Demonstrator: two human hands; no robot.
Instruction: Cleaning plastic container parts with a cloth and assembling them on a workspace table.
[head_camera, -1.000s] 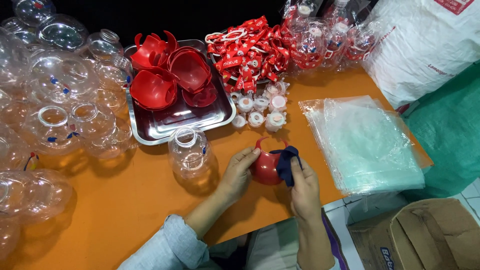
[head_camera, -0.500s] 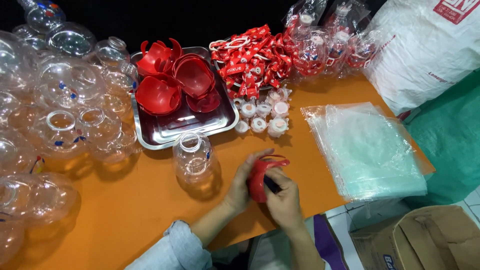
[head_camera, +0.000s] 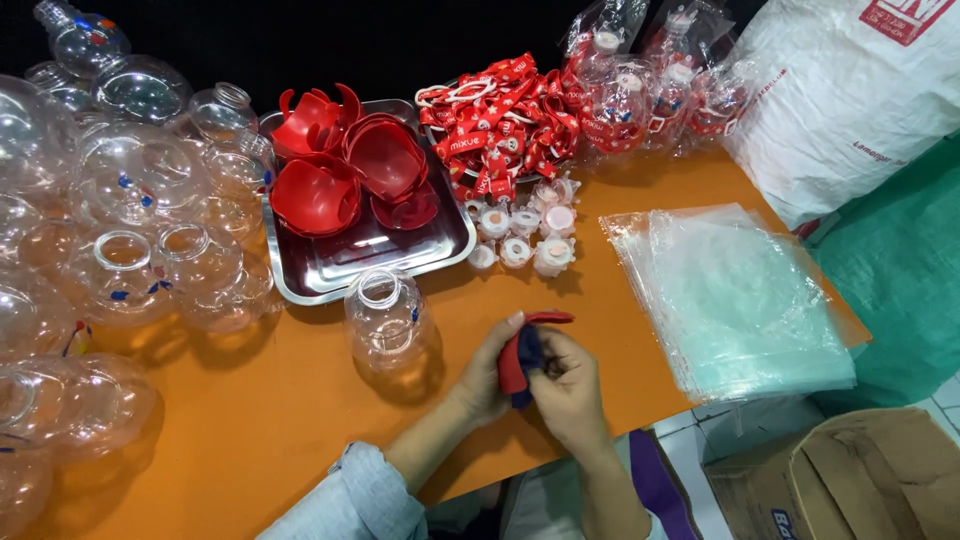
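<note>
My left hand (head_camera: 487, 372) and my right hand (head_camera: 570, 385) meet at the near edge of the orange table (head_camera: 270, 400), both closed around 1 red cap (head_camera: 512, 362). The left holds it from the side with the thumb up along its edge; the right presses a dark blue cloth (head_camera: 527, 352) against it, fingers curled tight. The cap sits edge-on between my palms, lifted off the table.

Just beyond my left hand stands 1 clear plastic bottle (head_camera: 388, 320), upright and open at the top. To my right lies a flat stack of clear plastic bags (head_camera: 740, 300), reaching the table's edge. Farther back is a metal tray (head_camera: 340, 265) holding more red caps (head_camera: 345, 170), with a small cluster of white stoppers (head_camera: 520, 235) beside it. Clear round bottles (head_camera: 110, 230) crowd the left side. At the far edge lies a heap of red straps (head_camera: 495, 120), with bagged bottles (head_camera: 640, 80) next to it.
</note>
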